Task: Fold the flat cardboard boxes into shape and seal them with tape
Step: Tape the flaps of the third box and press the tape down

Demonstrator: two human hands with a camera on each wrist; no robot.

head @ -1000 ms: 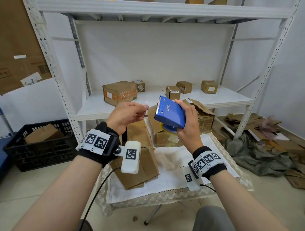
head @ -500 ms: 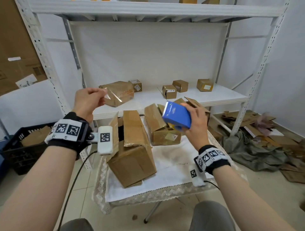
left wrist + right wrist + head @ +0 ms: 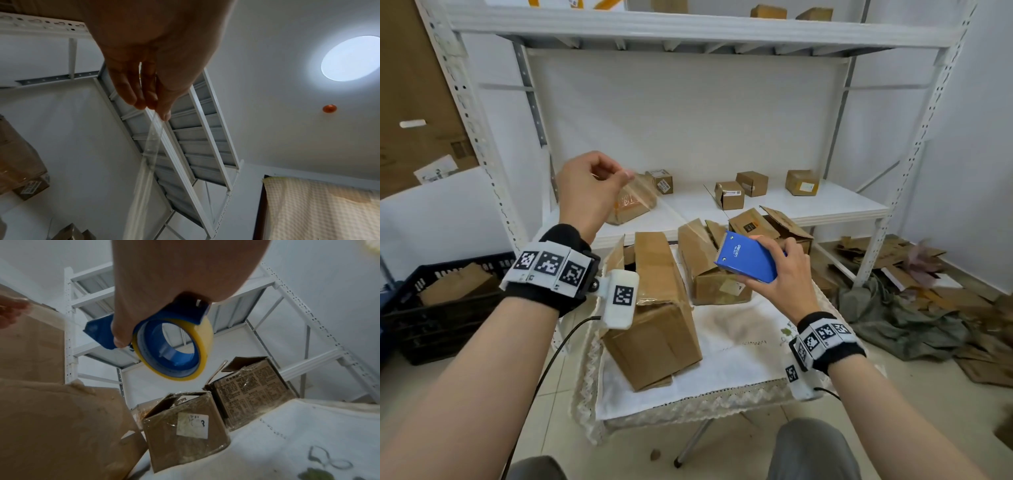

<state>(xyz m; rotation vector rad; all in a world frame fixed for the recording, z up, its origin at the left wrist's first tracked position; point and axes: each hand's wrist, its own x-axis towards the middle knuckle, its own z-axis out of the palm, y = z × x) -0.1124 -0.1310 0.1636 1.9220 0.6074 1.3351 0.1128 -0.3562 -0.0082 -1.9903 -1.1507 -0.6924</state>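
Fingertips (image 3: 162,112) of left hand (image 3: 589,192) pinching the free end of clear tape (image 3: 674,219), stretching it slack toward the blue dispenser (image 3: 748,260). Possibly risking a twist or the strip sticking to itself before reaching the tall cardboard box (image 3: 654,308) standing on the bench (image 3: 739,363) below. Right hand (image 3: 780,274) clamping the dispenser, roll (image 3: 176,352) hanging free, maybe overrunning.

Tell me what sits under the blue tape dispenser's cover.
A yellowish tape roll on a blue core, under the blue tape dispenser in the right hand. The head view hides it.
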